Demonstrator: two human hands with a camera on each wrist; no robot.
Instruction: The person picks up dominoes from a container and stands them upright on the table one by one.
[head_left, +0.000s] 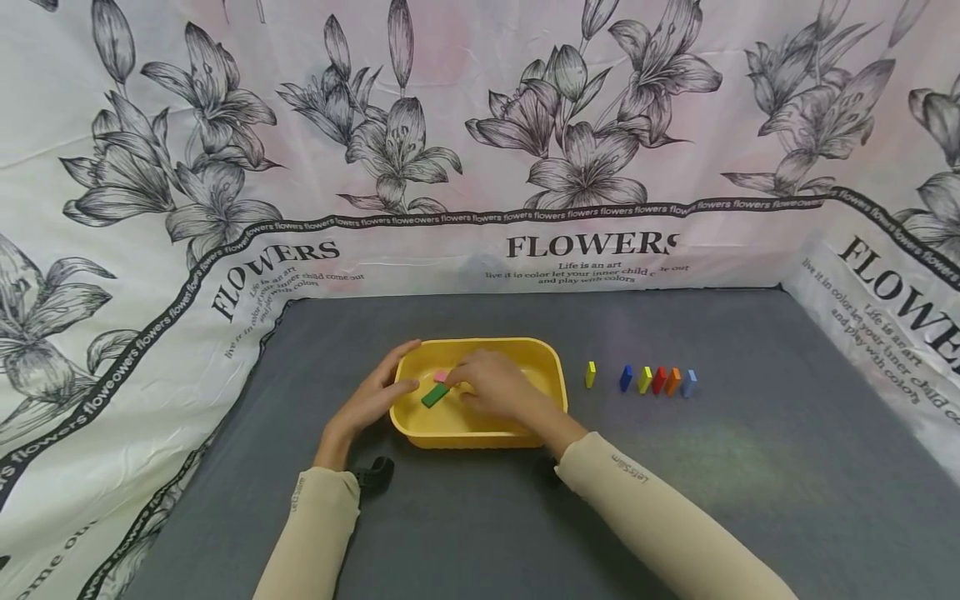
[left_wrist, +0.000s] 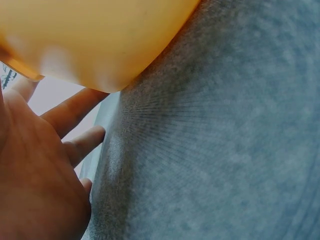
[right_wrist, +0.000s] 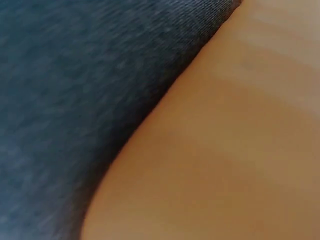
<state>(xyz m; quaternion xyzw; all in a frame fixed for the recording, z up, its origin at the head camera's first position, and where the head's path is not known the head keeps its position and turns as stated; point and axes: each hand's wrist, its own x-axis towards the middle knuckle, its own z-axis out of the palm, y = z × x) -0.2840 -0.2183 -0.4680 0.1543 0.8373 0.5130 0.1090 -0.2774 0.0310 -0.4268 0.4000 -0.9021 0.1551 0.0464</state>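
Note:
A yellow plastic tub point(head_left: 480, 442) stands on the dark grey table. My left hand point(head_left: 375, 396) holds its left side, the thumb over the rim and the other fingers along the outer wall. From the left wrist, the hand point(left_wrist: 45, 155) shows spread fingers against the tub's underside curve point(left_wrist: 100, 45). My right hand point(head_left: 495, 383) reaches into the tub with bent fingers. Its fingertips are right at a green block point(head_left: 435, 395) and a pink block point(head_left: 441, 377); I cannot tell if they pinch either. The right wrist view is filled by the tub's wall point(right_wrist: 210, 160) and grey cloth.
Right of the tub, small blocks stand upright in a row: a lone yellow one point(head_left: 590, 374), then dark blue point(head_left: 626, 378), yellow point(head_left: 645, 380), red point(head_left: 659, 381), orange point(head_left: 672, 382) and light blue point(head_left: 689, 383). A flower-printed curtain point(head_left: 450, 258) hangs behind the table.

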